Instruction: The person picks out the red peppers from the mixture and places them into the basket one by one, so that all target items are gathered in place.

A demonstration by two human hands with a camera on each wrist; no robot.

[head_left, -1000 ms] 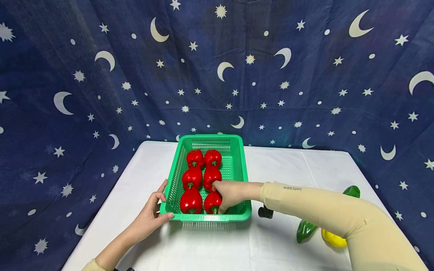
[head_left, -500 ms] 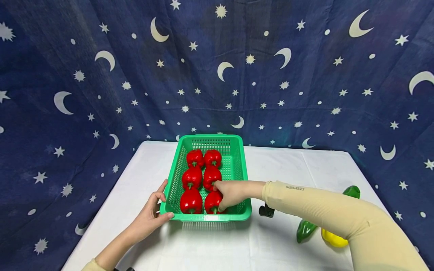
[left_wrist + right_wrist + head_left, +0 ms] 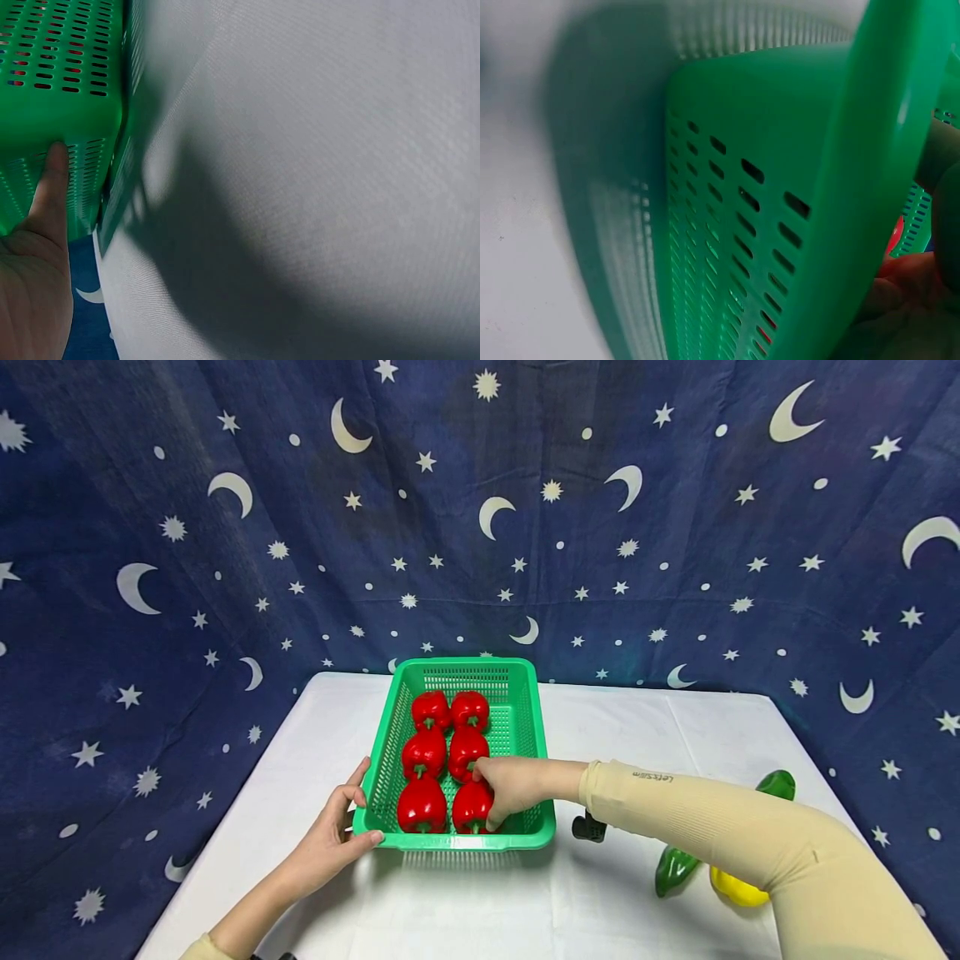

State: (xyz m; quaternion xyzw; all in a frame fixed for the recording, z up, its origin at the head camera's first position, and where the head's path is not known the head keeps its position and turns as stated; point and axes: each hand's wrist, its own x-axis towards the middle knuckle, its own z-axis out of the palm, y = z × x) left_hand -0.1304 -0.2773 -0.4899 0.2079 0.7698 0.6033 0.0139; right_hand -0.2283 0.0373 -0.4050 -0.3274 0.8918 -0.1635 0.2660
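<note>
A green plastic basket (image 3: 530,727) holds several red bell peppers in two columns, their stems turned toward me. My left hand (image 3: 330,835) holds the basket's near left corner, thumb on the front rim and fingers along the left side. In the left wrist view, one of its digits (image 3: 51,191) presses the basket's outer wall (image 3: 64,116). Inside the basket, my right hand (image 3: 513,787) grips the near right bell pepper (image 3: 469,806) from its right side. In the right wrist view, the basket wall hides most of that hand (image 3: 907,296) and the pepper.
A white cloth covers the table (image 3: 622,727). To the right, partly behind the right sleeve, lie a green pepper (image 3: 675,870), another green vegetable (image 3: 777,785) and a yellow one (image 3: 738,887). A dark blue curtain (image 3: 450,527) with moons and stars hangs behind.
My right hand has shifted very slightly to the right with the near right bell pepper. The left hand and the basket stay in place.
</note>
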